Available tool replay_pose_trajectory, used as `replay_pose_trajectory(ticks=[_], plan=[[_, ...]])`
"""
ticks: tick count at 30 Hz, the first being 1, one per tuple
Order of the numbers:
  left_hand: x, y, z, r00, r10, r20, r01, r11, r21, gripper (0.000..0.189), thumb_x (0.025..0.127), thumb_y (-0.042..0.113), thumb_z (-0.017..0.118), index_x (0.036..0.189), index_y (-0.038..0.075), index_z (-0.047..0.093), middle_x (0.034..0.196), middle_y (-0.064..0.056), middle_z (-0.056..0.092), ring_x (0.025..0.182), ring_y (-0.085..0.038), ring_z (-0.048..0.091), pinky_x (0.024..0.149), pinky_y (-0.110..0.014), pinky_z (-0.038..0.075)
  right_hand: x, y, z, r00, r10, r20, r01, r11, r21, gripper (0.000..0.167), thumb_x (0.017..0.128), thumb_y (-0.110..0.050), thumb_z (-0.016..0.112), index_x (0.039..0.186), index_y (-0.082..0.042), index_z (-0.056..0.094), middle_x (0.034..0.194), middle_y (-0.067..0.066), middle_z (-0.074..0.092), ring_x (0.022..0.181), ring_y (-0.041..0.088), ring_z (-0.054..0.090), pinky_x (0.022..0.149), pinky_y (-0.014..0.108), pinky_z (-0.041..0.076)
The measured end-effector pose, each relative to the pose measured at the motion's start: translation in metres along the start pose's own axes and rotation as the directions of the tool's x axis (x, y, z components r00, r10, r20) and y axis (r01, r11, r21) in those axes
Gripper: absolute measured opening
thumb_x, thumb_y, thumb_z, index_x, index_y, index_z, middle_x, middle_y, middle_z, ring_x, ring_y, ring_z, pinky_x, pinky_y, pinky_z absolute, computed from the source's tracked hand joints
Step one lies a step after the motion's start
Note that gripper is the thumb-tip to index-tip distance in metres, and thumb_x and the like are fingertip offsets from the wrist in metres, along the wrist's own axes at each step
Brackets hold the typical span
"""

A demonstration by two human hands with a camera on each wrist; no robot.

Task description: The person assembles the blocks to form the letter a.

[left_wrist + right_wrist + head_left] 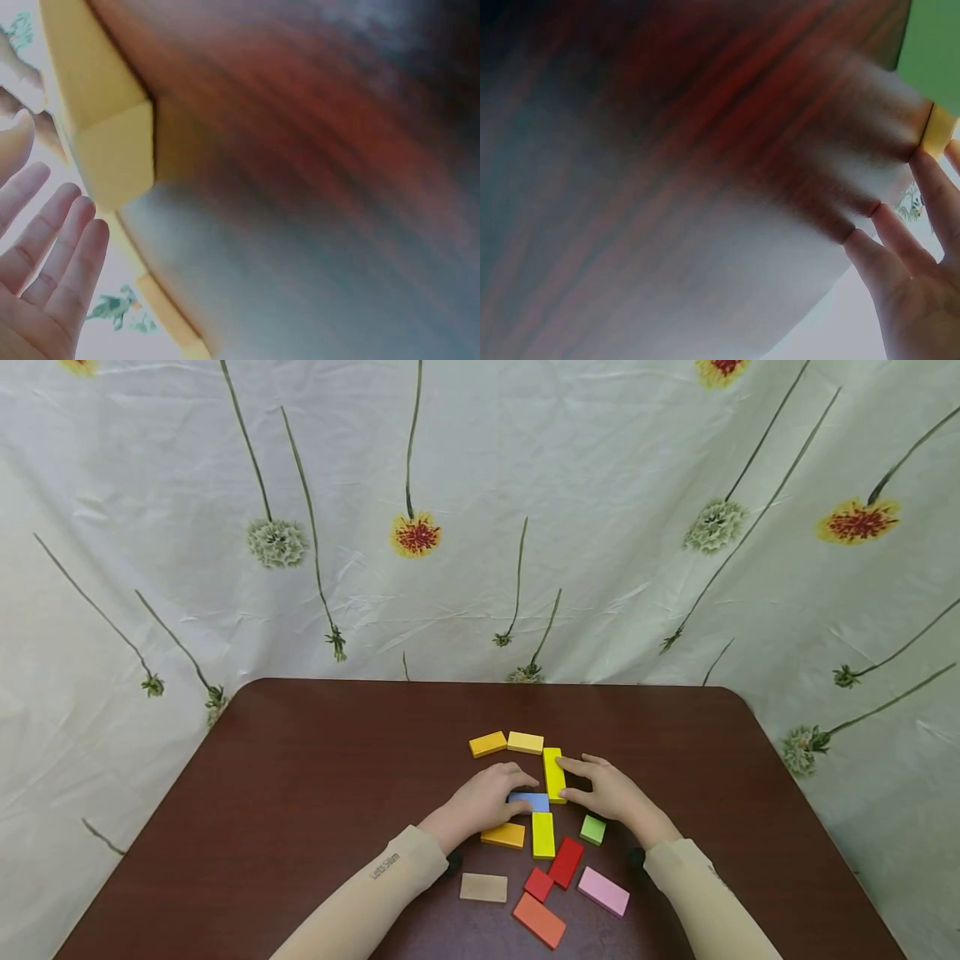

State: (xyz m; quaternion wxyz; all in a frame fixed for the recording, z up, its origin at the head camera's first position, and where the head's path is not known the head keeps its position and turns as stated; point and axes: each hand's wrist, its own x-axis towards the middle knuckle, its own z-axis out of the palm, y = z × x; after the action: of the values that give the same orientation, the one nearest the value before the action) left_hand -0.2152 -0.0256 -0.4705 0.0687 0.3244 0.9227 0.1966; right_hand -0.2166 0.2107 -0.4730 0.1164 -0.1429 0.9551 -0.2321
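Note:
In the head view my left hand hovers around the left end of a blue block, which it partly covers. Its thumb overlaps the near edge, and the fingers reach past the far edge. The left wrist view shows those fingers extended and slightly spread. My right hand is at the right side of a long yellow block, with thumb and index fingertips right at its long edge. Its other fingers are fairly straight, tips down at the table. Another yellow block lies just nearer than the blue one.
Orange and pale yellow blocks lie beyond the hands. Closer are another orange block, a green block, red blocks, a pink block, a coral block and a tan block. A flowered curtain hangs behind the table.

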Motion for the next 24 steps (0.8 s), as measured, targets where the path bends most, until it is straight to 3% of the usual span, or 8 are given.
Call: replay_pose_trajectory(ticks=[3, 6, 10, 17, 24], plan=[[-0.007, -0.003, -0.006, 0.999, -0.024, -0.041, 0.023, 0.999, -0.03, 0.03, 0.092, 0.028, 0.071, 0.119, 0.014, 0.07, 0.115, -0.001, 0.066, 0.103, -0.015, 0.061, 0.094, -0.032, 0.052, 0.001, 0.0, 0.0, 1.0, 0.01, 0.0, -0.01, 1.0, -0.006, 0.059, 0.091, -0.035, 0.069, 0.146, -0.018, 0.051, 0.147, 0.01, 0.053, 0.141, 0.041, 0.038, 0.106, 0.064, 0.038], [-0.015, -0.008, -0.01, 0.997, -0.043, -0.069, 0.04, 0.998, -0.051, 0.02, 0.09, 0.027, 0.073, 0.105, 0.015, 0.067, 0.102, 0.002, 0.065, 0.091, -0.012, 0.059, 0.085, -0.029, 0.053, 0.001, -0.001, -0.001, 1.0, 0.017, 0.001, -0.017, 1.0, -0.01, 0.059, 0.092, -0.035, 0.069, 0.146, -0.019, 0.05, 0.147, 0.01, 0.053, 0.141, 0.041, 0.037, 0.107, 0.063, 0.038], [-0.029, -0.012, -0.011, 0.999, -0.027, -0.038, 0.024, 0.998, -0.061, 0.019, 0.087, 0.028, 0.076, 0.092, 0.018, 0.061, 0.088, 0.007, 0.058, 0.078, -0.007, 0.05, 0.073, -0.023, 0.048, 0.001, -0.002, -0.001, 1.0, 0.008, -0.003, -0.008, 1.0, -0.013, 0.059, 0.092, -0.033, 0.069, 0.145, -0.018, 0.051, 0.146, 0.01, 0.053, 0.141, 0.041, 0.037, 0.107, 0.062, 0.038], [-0.048, -0.014, -0.004, 0.997, 0.054, 0.063, -0.053, 0.998, -0.016, 0.028, 0.081, 0.035, 0.081, 0.101, 0.018, 0.07, 0.095, 0.007, 0.063, 0.081, -0.005, 0.051, 0.076, -0.023, 0.049, -0.001, -0.002, 0.0, 1.0, 0.002, -0.003, -0.002, 1.0, -0.009, 0.059, 0.091, -0.032, 0.07, 0.145, -0.017, 0.051, 0.146, 0.01, 0.053, 0.142, 0.041, 0.037, 0.107, 0.061, 0.039], [-0.055, -0.017, -0.003, 0.996, 0.076, 0.038, -0.077, 0.996, 0.037, 0.029, 0.081, 0.029, 0.082, 0.106, 0.017, 0.073, 0.101, 0.006, 0.067, 0.089, -0.008, 0.057, 0.083, -0.027, 0.052, -0.002, -0.002, 0.001, 1.0, 0.0, -0.005, 0.0, 1.0, 0.004, 0.059, 0.091, -0.031, 0.07, 0.145, -0.017, 0.052, 0.146, 0.011, 0.054, 0.141, 0.041, 0.037, 0.106, 0.061, 0.039]])
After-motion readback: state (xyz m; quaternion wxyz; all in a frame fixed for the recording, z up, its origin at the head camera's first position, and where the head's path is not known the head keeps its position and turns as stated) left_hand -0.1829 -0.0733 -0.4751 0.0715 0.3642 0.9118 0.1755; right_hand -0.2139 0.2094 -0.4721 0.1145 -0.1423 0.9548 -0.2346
